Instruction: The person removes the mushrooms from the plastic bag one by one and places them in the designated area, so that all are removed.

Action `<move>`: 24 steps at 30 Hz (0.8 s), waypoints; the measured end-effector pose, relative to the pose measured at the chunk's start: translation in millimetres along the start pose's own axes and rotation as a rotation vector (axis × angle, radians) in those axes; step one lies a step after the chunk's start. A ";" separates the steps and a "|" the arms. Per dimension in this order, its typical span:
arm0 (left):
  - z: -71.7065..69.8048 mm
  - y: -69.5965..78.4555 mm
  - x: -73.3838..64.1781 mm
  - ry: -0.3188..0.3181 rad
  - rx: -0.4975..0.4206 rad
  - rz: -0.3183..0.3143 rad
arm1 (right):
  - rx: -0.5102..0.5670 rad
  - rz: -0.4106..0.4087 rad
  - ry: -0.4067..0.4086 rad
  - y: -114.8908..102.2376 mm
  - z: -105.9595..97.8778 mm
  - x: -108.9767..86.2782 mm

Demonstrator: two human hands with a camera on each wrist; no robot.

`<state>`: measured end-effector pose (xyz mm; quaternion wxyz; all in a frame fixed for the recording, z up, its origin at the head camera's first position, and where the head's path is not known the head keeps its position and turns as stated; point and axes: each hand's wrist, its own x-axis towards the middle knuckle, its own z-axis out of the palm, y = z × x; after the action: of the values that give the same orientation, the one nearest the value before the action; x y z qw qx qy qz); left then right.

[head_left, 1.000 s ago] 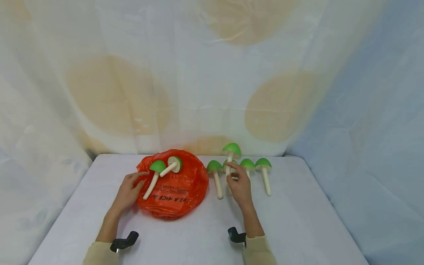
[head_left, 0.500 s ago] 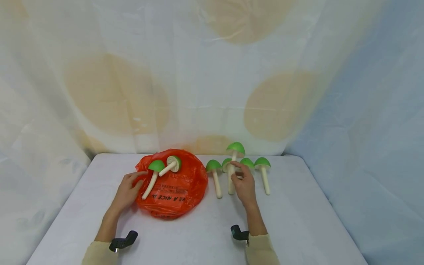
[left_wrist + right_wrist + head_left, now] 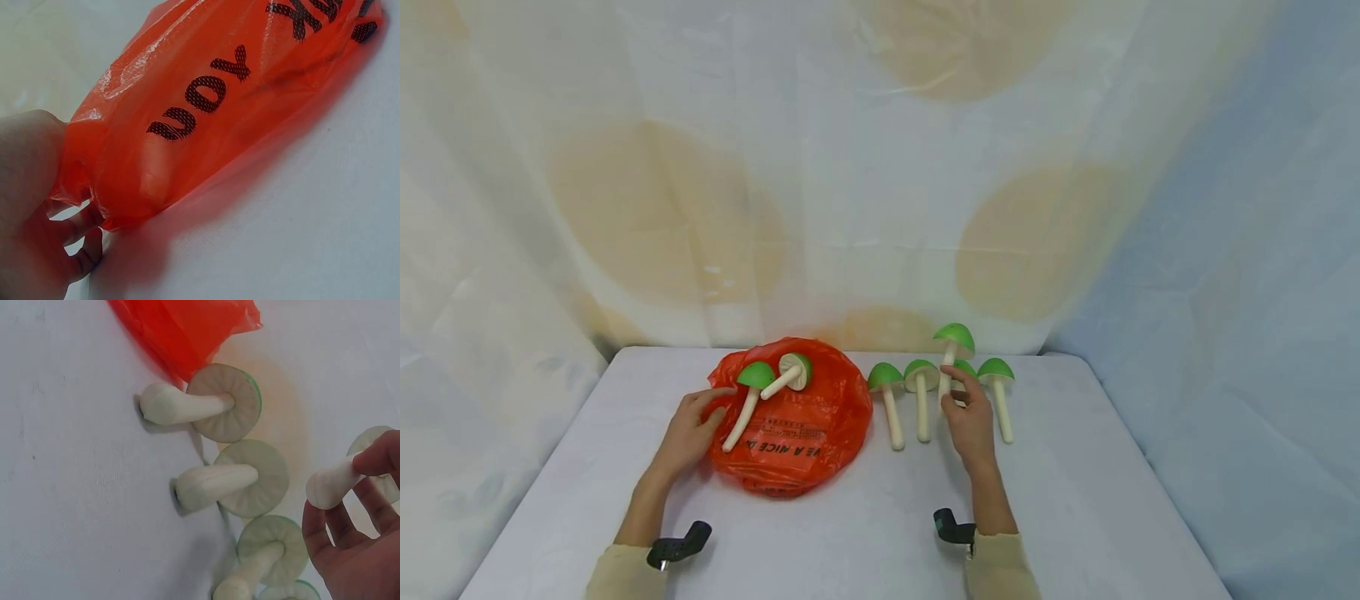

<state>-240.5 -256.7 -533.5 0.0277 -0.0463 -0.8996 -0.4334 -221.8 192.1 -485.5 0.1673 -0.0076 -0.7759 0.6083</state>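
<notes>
My left hand grips the edge of a red plastic bag with black print. In the left wrist view the fingers of the left hand are partly behind the bag's film. Two green-capped toy mushrooms lie within the bag's outline. Above the table, my right hand pinches a mushroom by its pale stem, cap up in the head view. Its cap is partly hidden by the thumb in the right wrist view. Behind and beside it, several more mushrooms stand in a row, one mostly covered by the right hand.
All this is on a white-covered table. A pale curtain with tan spots hangs behind it. The bag lies left of the row, close to the leftmost mushroom.
My right hand has moved right along the row with the mushroom in it, uncovering the second mushroom from the left. The left hand and the bag have stayed put.
</notes>
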 end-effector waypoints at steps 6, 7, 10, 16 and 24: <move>-1.6 2.5 -1.0 -0.007 0.002 0.006 | -0.014 0.060 -0.018 -24.3 -9.6 -5.5; -2.0 2.9 -1.1 -0.010 0.002 0.005 | -0.014 0.065 -0.016 -21.0 -11.1 -4.0; -2.9 3.9 -1.7 -0.019 0.007 -0.001 | -0.019 0.076 -0.007 -4.3 -15.6 1.9; -3.0 5.3 -2.3 -0.020 0.011 -0.002 | -0.038 0.061 0.027 16.0 -25.4 8.2; -4.3 4.4 -0.8 -0.019 0.004 0.010 | -0.120 0.071 0.050 25.6 -44.5 7.3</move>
<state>-239.1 -257.4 -527.5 0.0215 -0.0550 -0.9005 -0.4309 -221.6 242.2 -498.8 0.1641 -0.0600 -0.8058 0.5658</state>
